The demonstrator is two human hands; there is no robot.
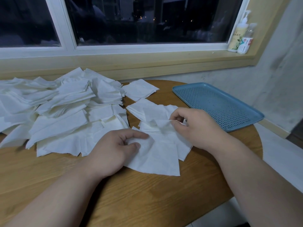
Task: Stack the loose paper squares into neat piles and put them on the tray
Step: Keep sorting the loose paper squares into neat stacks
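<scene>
Left grip: your left hand (114,149) pinches the left edge of the top paper square (157,158) between thumb and forefinger, the other fingers curled.
Right grip: your right hand (193,126) pinches that sheet's far corner, which is lifted and crumpled, between thumb and fingertip.
Where it lies: centre of the frame, on a small uneven pile of squares on the table (131,197).
Heading: the sheet is square, so it has no long axis. It sits skewed, with its near-right corner pointing to the lower right of the frame.
Other paper: a loose heap (65,108) sprawls across the left. Two small piles (140,90) sit just right of the heap, toward the upper centre.
Tray: the blue tray (218,105) sits right of centre, its long axis running from upper left to lower right. All the paper lies outside it.
Materials: the paper is thin, soft, white and slightly creased. The tray is rectangular with a raised rim, rounded corners and a dotted floor. The table is round-edged with wood grain.
Sill: two bottles (241,36) stand at the upper right.
</scene>
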